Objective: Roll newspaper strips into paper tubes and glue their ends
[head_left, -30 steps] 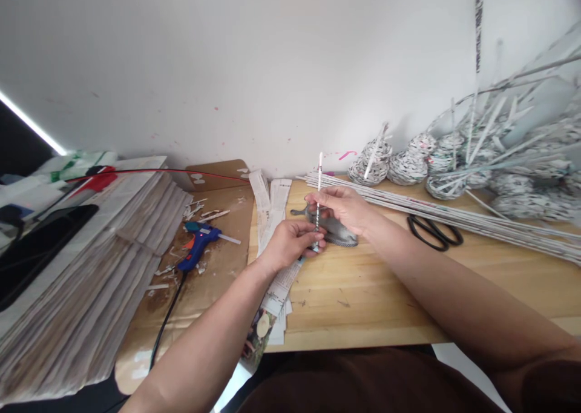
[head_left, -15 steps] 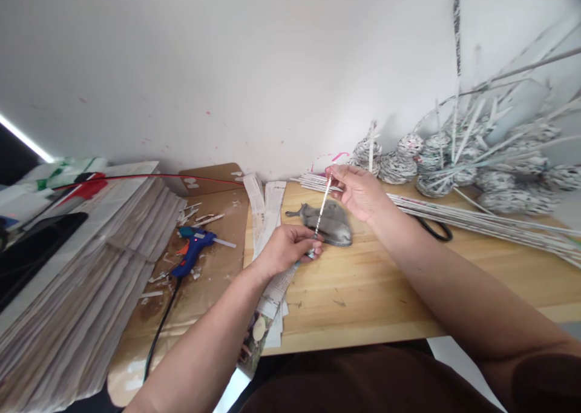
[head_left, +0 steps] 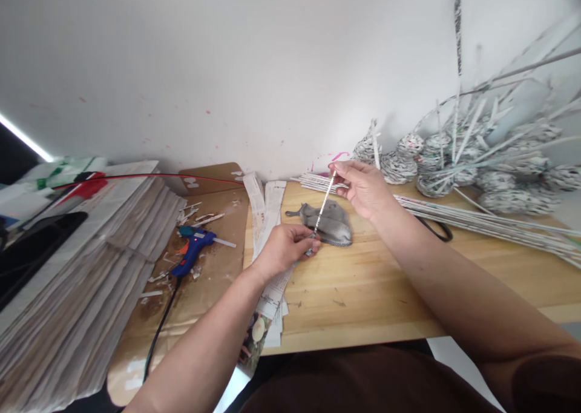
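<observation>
A thin rolled newspaper tube (head_left: 324,208) slants between my two hands above the wooden table (head_left: 363,304). My left hand (head_left: 290,246) is closed on its lower end, thumb and fingers pinching it. At the tube's upper end my right hand (head_left: 361,186) pinches the tip between thumb and fingertips. Under the tube lies a grey cloth pouch (head_left: 336,225). Flat newspaper strips (head_left: 272,219) lie beside and partly beneath my left hand and forearm.
To the left, a blue glue gun (head_left: 194,251) rests on brown cardboard (head_left: 218,304) among paper scraps, beside a tall stack of folded newspaper (head_left: 113,267). Long paper tubes (head_left: 481,222) lie at the right. Woven paper pieces (head_left: 436,165) with upright tubes stand against the wall.
My right hand has shifted slightly to the right with the tube's upper end. My left hand has barely moved, drawing a little left. Everything else stays put.
</observation>
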Demonstrator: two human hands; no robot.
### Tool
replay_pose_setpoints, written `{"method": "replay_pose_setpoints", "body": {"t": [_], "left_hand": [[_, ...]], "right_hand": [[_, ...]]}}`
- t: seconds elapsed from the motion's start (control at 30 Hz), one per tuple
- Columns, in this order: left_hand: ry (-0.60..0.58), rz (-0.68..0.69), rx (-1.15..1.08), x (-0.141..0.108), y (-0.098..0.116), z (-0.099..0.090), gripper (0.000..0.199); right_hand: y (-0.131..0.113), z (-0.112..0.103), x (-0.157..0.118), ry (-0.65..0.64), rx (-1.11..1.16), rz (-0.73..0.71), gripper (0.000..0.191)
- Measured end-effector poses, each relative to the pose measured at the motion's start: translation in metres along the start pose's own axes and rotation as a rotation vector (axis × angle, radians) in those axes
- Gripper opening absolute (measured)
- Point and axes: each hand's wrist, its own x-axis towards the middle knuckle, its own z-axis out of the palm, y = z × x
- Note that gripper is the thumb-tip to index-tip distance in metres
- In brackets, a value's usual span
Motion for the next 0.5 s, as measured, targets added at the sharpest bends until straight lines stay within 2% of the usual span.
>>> {"method": "replay_pose_setpoints", "body": {"t": [0.13,0.23,0.3,0.43,0.5], "left_hand": [[0.117,0.055,0.18,0.0,-0.0015,-0.0016,0.023],[0.127,0.08,0.217,-0.0008,-0.0005,-0.0015,0.023],[0.103,0.078,0.178,-0.0012,0.0005,-0.0007,0.025],[0.045,0.043,0.076,-0.0015,0.0021,0.0007,0.027],[0.026,0.027,0.037,-0.0019,0.003,0.0011,0.027]], "right_hand": [[-0.0011,0.0022,-0.0019,0.101,-0.105,-0.095,0.029],[-0.0032,0.0024,-0.003,0.152,-0.168,-0.193,0.035],[-0.004,0.0012,-0.0029,0.081,-0.152,-0.174,0.039],[-0.0014,-0.0017,-0.0022,-0.2,-0.075,0.013,0.038],[0.0012,-0.0019,-0.0018,-0.219,-0.043,0.035,0.032]]}}
